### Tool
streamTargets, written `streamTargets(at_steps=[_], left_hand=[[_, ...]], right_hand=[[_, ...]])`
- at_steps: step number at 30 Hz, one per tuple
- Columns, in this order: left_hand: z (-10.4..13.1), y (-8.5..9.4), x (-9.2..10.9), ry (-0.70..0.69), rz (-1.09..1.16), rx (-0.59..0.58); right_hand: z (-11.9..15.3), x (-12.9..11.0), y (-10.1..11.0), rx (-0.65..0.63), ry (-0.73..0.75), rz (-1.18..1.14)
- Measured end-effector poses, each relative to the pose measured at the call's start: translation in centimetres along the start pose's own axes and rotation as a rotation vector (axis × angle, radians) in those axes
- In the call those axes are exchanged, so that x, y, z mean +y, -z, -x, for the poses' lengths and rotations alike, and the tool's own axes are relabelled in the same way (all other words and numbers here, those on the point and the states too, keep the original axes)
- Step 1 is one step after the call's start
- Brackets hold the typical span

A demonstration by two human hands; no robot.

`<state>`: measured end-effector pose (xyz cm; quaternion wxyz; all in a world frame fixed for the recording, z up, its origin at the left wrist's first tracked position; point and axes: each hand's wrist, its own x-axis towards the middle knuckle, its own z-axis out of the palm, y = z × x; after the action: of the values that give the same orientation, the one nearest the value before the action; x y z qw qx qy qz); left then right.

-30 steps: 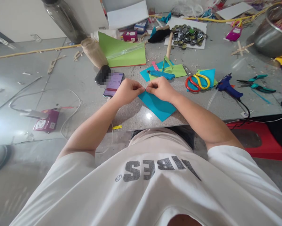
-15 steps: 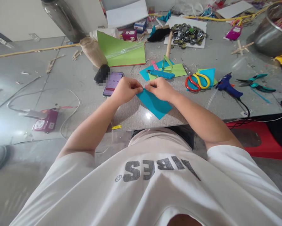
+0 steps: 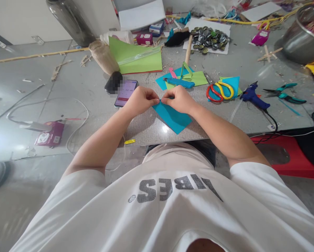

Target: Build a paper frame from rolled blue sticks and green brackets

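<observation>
A piece of blue paper [image 3: 174, 118] slants from my fingertips down toward the table's front edge. My left hand [image 3: 143, 100] pinches its upper left corner between thumb and fingers. Close beside it, my right hand [image 3: 179, 99] pinches the same top edge, the two thumbs nearly meeting. The fingers cover that edge, so any fold there is hidden. Just beyond my hands lie a blue utility knife [image 3: 180, 83], a folded green paper strip [image 3: 186, 68] and green paper [image 3: 200, 78]. A phone [image 3: 126, 92] rests by my left wrist.
Right of my hands lie scissors [image 3: 220, 91], a blue glue gun [image 3: 255, 96] and teal-handled pliers [image 3: 286, 93]. Bottle caps [image 3: 211, 38] are heaped on a white sheet at the back. A metal pot [image 3: 305, 33] stands far right, a purple box [image 3: 50, 134] with a cable at left.
Both hands keep their pinch on the blue paper, with only a tiny shift of the fingertips along its top edge. Little else differs.
</observation>
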<state>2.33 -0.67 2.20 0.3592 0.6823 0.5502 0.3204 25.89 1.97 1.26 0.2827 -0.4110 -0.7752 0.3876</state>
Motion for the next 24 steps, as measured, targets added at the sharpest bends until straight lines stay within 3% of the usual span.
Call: streamTargets(at_steps=[5, 13, 24], left_hand=[[-0.06, 0.00, -0.24, -0.013, 0.018, 0.038], [-0.22, 0.22, -0.28, 0.008, 0.036, -0.052], [-0.42, 0.32, -0.38, 0.010, 0.041, 0.016]], right_hand=[[-0.17, 0.13, 0.13, -0.009, -0.030, 0.044], [-0.19, 0.45, 0.08, 0.008, -0.005, -0.013], [-0.18, 0.18, 0.12, 0.005, -0.044, 0.016]])
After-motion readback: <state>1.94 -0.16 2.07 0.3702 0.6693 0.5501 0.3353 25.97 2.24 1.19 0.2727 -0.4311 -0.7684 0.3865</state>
